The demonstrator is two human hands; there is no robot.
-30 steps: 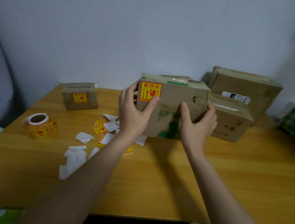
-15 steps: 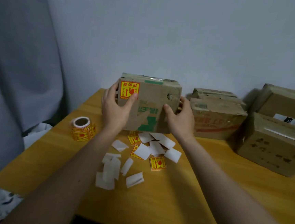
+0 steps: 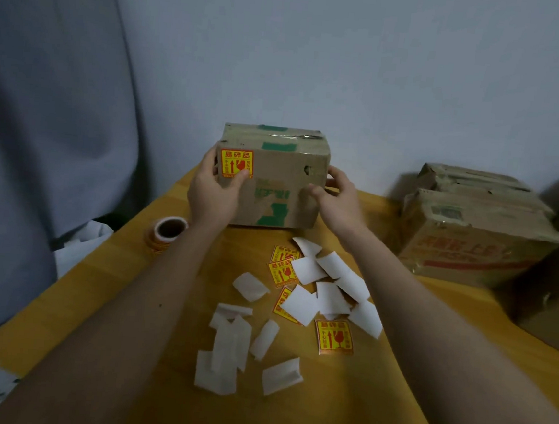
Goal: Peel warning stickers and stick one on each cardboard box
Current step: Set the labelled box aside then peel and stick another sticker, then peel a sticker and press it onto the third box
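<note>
A cardboard box with green print stands at the back left of the wooden table, close to the wall. A yellow and red warning sticker sits on its front upper left corner. My left hand grips the box's left side, thumb on the sticker's lower edge. My right hand holds the right side. Loose warning stickers and white backing papers lie scattered in front of the box. The sticker roll stands left of my left forearm.
More cardboard boxes without visible stickers stand at the right against the wall. A grey curtain hangs at the left past the table's edge. White crumpled paper lies below that edge.
Both hands carried the stickered box leftward across the table and lowered it to the back left corner. The view turned left, so the right-hand boxes slid toward the frame's edge.
</note>
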